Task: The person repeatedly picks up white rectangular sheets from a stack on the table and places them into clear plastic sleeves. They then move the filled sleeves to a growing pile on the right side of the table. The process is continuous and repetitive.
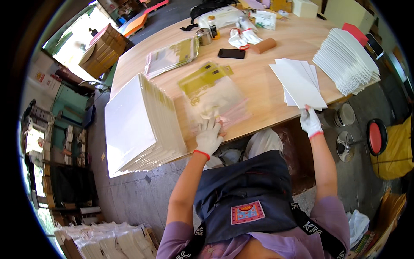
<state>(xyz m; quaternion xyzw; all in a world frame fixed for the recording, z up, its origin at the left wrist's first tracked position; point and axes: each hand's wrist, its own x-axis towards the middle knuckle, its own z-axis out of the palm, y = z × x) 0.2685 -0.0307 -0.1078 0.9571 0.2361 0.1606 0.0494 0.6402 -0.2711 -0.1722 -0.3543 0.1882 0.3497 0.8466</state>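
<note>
- The left hand (pixel 209 137), in a white glove with a red cuff, lies flat with its fingers (pixel 206 126) spread wide on a clear plastic bag (pixel 214 100) with a yellow printed top. It presses on the bag's near end and grips nothing.
- That bag lies at the near edge of the wooden worktop (pixel 258 71), about midway along it, with its printed end pointing toward the far edge.
- The right hand (pixel 310 122), gloved the same way, is at the near edge toward the right. Its fingers are drawn narrow, pinching the near corner of the top white card of a small fanned stack of white cards (pixel 298 83).
- A tall stack of white sheets (pixel 138 123) sits at the near left corner, just beside the bag.
- A larger fanned pile of white cards (pixel 347 60) fills the right edge, close to the small stack.
- Another pile of printed bags (pixel 171 56) lies toward the far left.
- A black phone (pixel 231 53) and a brown roll (pixel 263 45) rest near the middle, toward the far edge.
</note>
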